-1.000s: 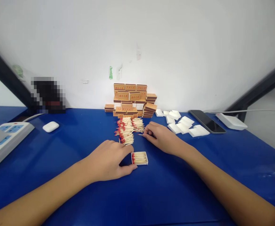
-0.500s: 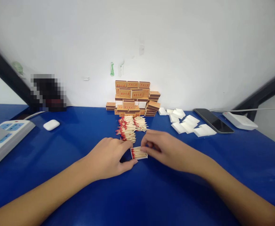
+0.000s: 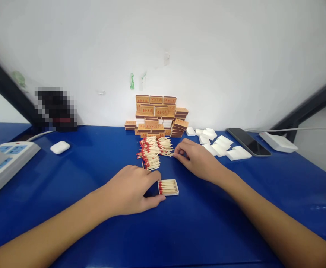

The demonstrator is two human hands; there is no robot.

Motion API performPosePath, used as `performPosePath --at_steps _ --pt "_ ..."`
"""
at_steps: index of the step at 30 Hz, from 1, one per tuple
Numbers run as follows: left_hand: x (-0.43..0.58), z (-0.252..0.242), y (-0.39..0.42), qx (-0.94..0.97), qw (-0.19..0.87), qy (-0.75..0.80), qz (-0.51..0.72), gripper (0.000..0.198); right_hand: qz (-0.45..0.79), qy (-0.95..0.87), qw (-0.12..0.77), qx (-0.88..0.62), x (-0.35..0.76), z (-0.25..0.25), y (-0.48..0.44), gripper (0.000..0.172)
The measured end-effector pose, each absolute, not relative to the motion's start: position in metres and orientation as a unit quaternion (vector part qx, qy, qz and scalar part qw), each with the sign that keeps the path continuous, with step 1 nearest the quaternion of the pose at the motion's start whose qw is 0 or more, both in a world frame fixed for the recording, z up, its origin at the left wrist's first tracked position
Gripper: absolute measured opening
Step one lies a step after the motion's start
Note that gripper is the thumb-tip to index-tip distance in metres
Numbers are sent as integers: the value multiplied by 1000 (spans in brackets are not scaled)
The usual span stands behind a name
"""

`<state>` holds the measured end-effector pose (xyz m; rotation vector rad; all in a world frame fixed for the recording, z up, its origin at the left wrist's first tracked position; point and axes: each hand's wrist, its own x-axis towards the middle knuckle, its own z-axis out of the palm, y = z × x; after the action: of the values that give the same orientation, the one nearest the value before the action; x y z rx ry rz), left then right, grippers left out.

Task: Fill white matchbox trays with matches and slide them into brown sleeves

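A small white matchbox tray [image 3: 177, 187] filled with red-tipped matches lies on the blue table. My left hand [image 3: 135, 190] grips its left end between thumb and index finger. Beyond the tray sits a loose pile of matches [image 3: 151, 154], most red heads pointing left. At the right edge of that pile, my right hand [image 3: 198, 158] has thumb and forefinger pinched on the pale end of a match [image 3: 167, 153]. Whether more than one match is in the pinch, I cannot tell.
Orange matchboxes [image 3: 157, 111] are stacked against the wall. White empty trays [image 3: 221, 145] lie to the right, near a black phone [image 3: 248, 142] and a white box [image 3: 278, 142]. A white earbud case [image 3: 60, 147] and a power strip [image 3: 12, 158] are on the left.
My right hand has moved from above the tray, up and away to the match pile, and now pinches there. The tray and my left hand have shifted slightly right and nearer.
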<state>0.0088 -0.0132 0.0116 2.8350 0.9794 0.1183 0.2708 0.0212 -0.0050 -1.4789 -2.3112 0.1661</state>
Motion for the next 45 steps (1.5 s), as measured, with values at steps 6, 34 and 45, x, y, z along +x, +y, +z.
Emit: performPosePath --at_steps 6,34,45 --pt "5 10 -9 925 59 371 58 34 176 -835 209 -478 261 26 -3 14" --pt "7 11 -13 935 82 342 50 33 142 -820 157 -532 274 1 16 22" --pt "6 11 -7 929 84 358 45 35 177 -829 106 -519 287 21 6 29"
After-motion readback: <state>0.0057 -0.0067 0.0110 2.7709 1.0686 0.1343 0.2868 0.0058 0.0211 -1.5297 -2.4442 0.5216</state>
